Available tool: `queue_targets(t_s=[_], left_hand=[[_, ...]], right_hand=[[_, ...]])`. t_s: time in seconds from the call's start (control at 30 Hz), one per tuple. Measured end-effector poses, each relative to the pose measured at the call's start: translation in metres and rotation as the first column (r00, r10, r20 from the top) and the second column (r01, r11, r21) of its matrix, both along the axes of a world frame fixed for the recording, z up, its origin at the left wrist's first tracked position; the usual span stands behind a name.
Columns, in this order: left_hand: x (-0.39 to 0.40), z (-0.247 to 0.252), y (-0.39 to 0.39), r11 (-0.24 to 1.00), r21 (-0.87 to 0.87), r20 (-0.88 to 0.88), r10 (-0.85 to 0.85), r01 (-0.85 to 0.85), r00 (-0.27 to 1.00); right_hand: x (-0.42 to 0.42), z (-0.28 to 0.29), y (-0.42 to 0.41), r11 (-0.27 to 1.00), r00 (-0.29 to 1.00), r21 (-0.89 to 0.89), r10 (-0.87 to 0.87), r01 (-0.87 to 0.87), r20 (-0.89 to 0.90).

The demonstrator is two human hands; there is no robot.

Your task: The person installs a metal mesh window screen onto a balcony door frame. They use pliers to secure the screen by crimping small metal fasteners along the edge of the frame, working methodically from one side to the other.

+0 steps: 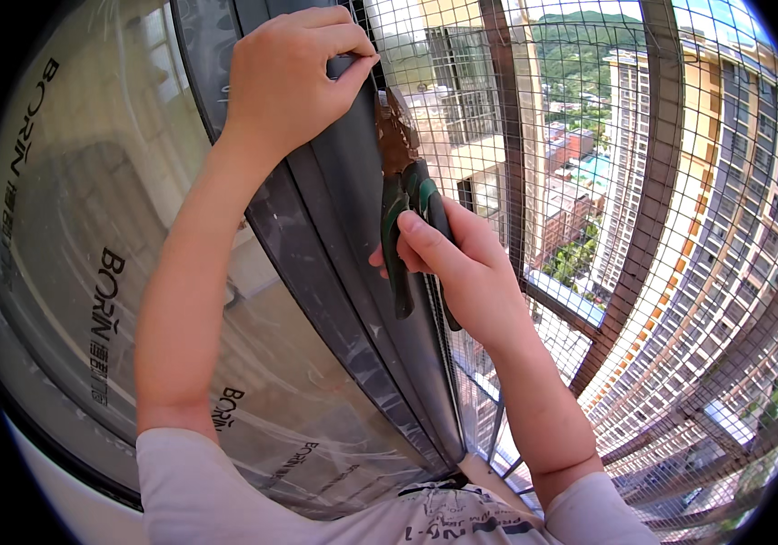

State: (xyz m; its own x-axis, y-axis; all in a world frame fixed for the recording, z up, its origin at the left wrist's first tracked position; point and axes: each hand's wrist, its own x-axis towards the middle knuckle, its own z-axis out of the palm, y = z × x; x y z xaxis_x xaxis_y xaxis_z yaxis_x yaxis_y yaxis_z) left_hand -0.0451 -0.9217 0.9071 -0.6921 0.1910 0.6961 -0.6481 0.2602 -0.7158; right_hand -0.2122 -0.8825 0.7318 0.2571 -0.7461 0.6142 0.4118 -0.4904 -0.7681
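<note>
My right hand [474, 272] holds a pair of pliers [401, 139] with a rusty brown head and black-and-green handles. The handles are spread apart, and the head points upward along the window frame's edge. Just above the jaws, my left hand [287, 78] has its thumb and forefinger pinched together at the edge of a wire mesh [460, 102]. Whether a wire lies between those fingertips is too small to tell. Behind both hands runs a dark grey metal window frame [355, 204], which meets the mesh along its right side.
On the left is a glass pane [157, 306] under clear printed protective film. Brown metal bars [662, 136] back the mesh on the right. Beyond it, far below, are tall apartment buildings [736, 225], lower roofs and a green hill [587, 41].
</note>
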Motion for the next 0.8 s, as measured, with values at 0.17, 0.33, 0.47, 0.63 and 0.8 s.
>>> queue_targets(t_s=[0.17, 0.33, 0.47, 0.63, 0.8], left_hand=[[-0.004, 0.028, 0.001, 0.834, 0.551, -0.074, 0.036, 0.011, 0.997], [-0.039, 0.057, 0.035, 0.642, 0.715, -0.027, 0.421, -0.277, 0.907], [-0.020, 0.044, 0.005, 0.765, 0.608, 0.035, 0.244, -0.215, 0.969], [-0.015, 0.011, 0.018, 0.921, 0.335, 0.050, 0.194, -0.199, 0.980], [-0.002, -0.005, -0.004, 0.983, -0.118, 0.127, 0.154, -0.139, 0.980]], right_hand=[[-0.005, -0.008, 0.004, 0.999, 0.999, -0.032, -0.006, 0.004, -0.054], [-0.007, -0.012, 0.019, 0.999, 0.997, 0.027, 0.026, -0.024, -0.076], [-0.010, -0.018, 0.027, 0.996, 0.992, 0.022, 0.092, -0.090, -0.087], [-0.019, -0.028, 0.036, 0.996, 0.987, 0.010, 0.089, -0.089, -0.135], [-0.021, -0.029, 0.046, 0.994, 0.981, 0.048, 0.107, -0.100, -0.165]])
